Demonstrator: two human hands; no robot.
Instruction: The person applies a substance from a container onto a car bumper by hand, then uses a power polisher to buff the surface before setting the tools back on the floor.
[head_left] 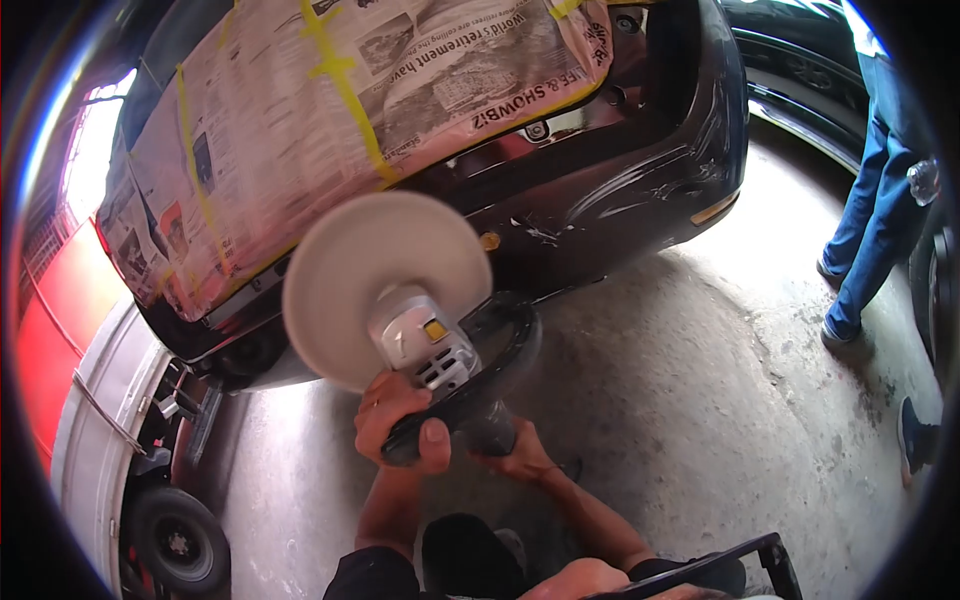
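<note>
Both of my hands hold a car polisher (pixel 425 345) with a grey-silver head, a dark body and a wide pale round pad (pixel 345 270). My left hand (pixel 398 420) is closed around the black loop handle on the left, thumb on top. Lower and to the right, my right hand (pixel 518 455) wraps the dark rear grip, its fingers partly hidden. The pad overlaps the lower edge of a dark car's rear in this view. Whitish smears and scuffs mark the car's bumper (pixel 590 215).
Newspaper (pixel 270 130) held by yellow tape covers the car's upper rear. A person in jeans (pixel 880 190) stands at right beside another dark car (pixel 800 70). At left are a red and white panel and a wheel (pixel 180 540). The floor (pixel 690 370) is concrete.
</note>
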